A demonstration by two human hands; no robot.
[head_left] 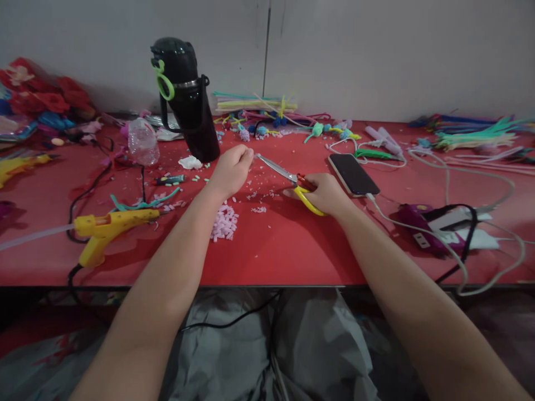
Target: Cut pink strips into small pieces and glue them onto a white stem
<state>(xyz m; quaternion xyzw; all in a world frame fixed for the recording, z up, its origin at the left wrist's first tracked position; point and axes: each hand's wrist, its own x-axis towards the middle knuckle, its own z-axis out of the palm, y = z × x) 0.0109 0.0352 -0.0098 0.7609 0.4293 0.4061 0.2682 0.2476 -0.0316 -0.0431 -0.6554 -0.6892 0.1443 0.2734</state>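
My right hand grips a pair of scissors with yellow and red handles, their blades pointing left toward my left hand. The fingers of my left hand are pinched together close to the scissor tips. A tiny pale purple bit shows at these fingertips, too small to name. Beneath my left forearm lies a pile of short lilac cut pieces. Small scraps of the same colour are scattered over the red tabletop between my hands.
A black bottle stands behind my left hand. To the left lies a yellow glue gun with a cord. On the right are a phone on a white cable and a purple device. Pipe cleaners lie along the back.
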